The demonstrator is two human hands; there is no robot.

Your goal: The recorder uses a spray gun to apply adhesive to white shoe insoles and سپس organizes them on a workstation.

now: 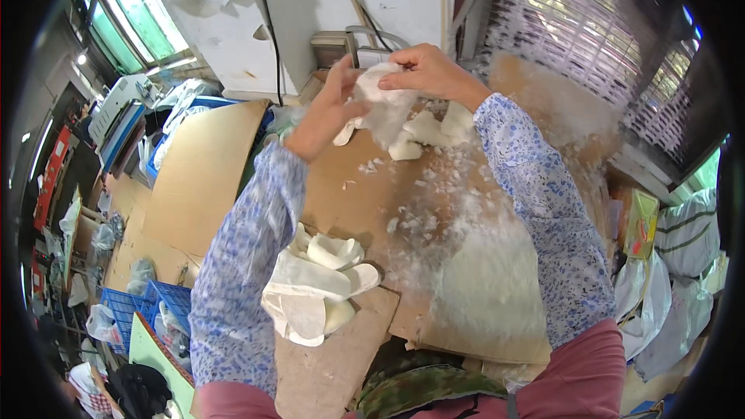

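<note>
At twelve o'clock on the counter (335,195), the right hand (425,76) pinches a white cloth piece (380,93) between thumb and fingers at its upper edge. The left hand (330,112) is half open at the cloth's nine o'clock side, thumb and fingers spread; blur hides whether it touches. Cream pieces (434,128) lie just beyond at one o'clock, a loose pile of cream cloth (314,287) sits at seven, and white fluff (497,264) spreads toward four. With only the right pinch clearly holding, the limp piece could slip or fold over on itself; a brushing sleeve or draught could carry the light fluff onto the clean-looking pile.
</note>
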